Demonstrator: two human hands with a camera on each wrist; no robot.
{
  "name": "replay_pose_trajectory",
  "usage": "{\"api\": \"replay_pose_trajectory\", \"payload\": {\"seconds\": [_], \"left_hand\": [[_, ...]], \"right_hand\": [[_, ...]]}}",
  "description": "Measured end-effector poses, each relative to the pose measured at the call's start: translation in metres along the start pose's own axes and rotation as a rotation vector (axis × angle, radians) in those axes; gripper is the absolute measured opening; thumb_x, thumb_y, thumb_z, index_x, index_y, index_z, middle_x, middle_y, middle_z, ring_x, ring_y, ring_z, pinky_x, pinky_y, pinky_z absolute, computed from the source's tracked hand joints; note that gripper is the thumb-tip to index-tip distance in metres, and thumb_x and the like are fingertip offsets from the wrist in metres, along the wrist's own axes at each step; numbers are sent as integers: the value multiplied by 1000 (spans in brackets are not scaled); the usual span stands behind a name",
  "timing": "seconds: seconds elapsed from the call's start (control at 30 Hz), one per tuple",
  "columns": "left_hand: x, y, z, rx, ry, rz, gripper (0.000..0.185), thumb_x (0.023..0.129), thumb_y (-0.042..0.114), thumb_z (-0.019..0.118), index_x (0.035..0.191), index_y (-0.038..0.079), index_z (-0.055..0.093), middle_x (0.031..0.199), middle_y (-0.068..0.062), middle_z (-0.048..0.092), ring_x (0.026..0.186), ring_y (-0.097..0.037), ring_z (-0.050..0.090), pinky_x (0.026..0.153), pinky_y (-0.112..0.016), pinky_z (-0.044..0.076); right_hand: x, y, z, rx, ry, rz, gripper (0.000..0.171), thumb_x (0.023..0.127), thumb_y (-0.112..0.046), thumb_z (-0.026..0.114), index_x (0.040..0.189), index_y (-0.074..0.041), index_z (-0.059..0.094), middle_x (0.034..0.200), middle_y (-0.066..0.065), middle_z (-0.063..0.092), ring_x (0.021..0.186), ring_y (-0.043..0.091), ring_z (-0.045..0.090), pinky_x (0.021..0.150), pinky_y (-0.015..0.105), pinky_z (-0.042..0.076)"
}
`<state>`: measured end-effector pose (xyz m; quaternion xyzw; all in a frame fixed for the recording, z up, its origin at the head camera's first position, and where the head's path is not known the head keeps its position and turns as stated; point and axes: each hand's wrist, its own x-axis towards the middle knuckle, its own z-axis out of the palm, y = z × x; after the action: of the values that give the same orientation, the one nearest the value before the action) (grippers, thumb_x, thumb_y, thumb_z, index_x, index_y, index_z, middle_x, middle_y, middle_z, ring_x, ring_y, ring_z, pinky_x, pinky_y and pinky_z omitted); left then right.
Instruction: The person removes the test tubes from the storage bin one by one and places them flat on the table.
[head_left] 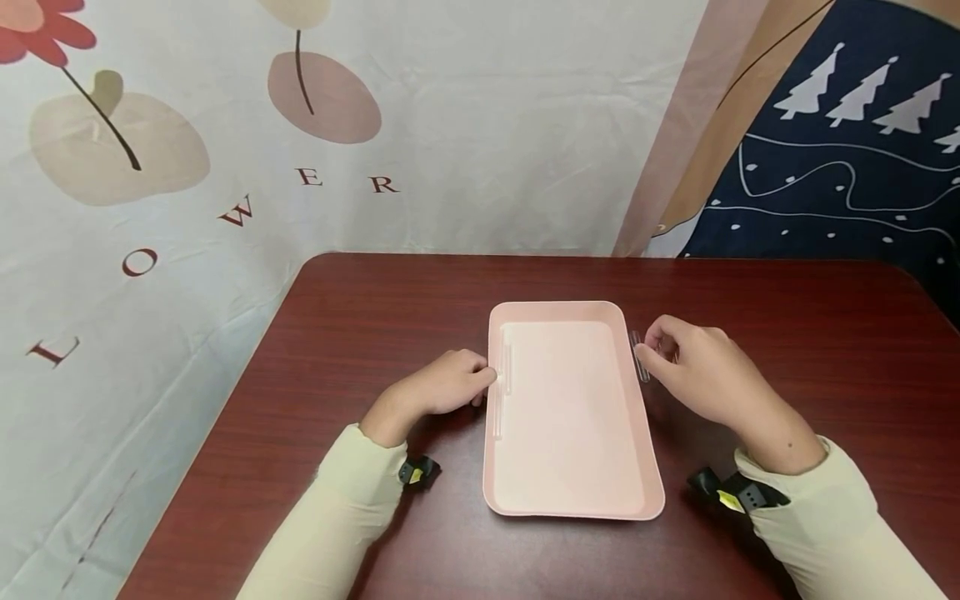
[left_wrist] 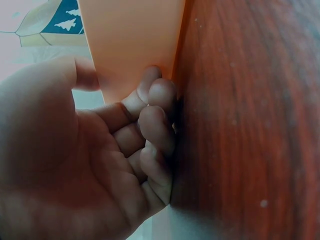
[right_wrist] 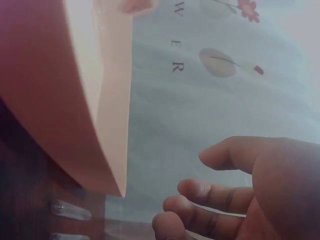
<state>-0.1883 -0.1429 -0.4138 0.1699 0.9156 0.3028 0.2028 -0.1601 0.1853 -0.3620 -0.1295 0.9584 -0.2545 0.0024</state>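
Observation:
A shallow pink tray lies lengthwise on the table. My left hand grips its left side, thumb over the rim and curled fingers against the outer wall, as the left wrist view shows. Inside, along that side, lie two slim clear tubes, a far clear tube and a nearer clear tube. Just off the tray's right side, my right hand hovers with loosely bent fingers and nothing between them. Beside its fingertips a clear tube rests on the table; the right wrist view shows two clear tubes there.
The dark red wooden table extends around the tray. A pale cloth with flower prints and letters hangs behind and to the left. At the back right is a navy cloth with white trees. Each wrist wears a black strap.

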Motion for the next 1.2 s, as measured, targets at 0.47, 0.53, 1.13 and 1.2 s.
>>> {"api": "replay_pose_trajectory", "payload": {"seconds": [0.47,0.53,1.13,1.2], "left_hand": [[0,-3,-2,-6,-14,-10,35,93,25,42,67,11,62,61,0,59,55,-13,50,61,-27,43],[0,-3,-1,-6,-19,-7,36,94,26,42,68,11,62,61,0,59,55,-13,50,61,-27,44],[0,-3,-1,1,-41,11,37,95,27,41,70,11,63,62,0,60,57,-12,51,65,-27,44],[0,-3,-2,2,-48,19,37,95,27,41,71,12,63,62,0,60,57,-11,51,65,-27,45]], "right_hand": [[2,-35,7,12,20,-85,9,94,-23,63,90,-15,63,68,-1,55,58,13,46,53,28,39],[5,-38,9,13,14,-92,9,93,-23,63,90,-15,62,68,-1,56,57,13,47,53,28,40],[25,-67,36,27,-46,-137,11,92,-26,61,88,-15,62,70,-3,58,55,11,49,55,28,41],[27,-69,38,30,-51,-136,12,92,-26,61,89,-15,62,69,-3,58,55,11,49,55,28,41]]}}
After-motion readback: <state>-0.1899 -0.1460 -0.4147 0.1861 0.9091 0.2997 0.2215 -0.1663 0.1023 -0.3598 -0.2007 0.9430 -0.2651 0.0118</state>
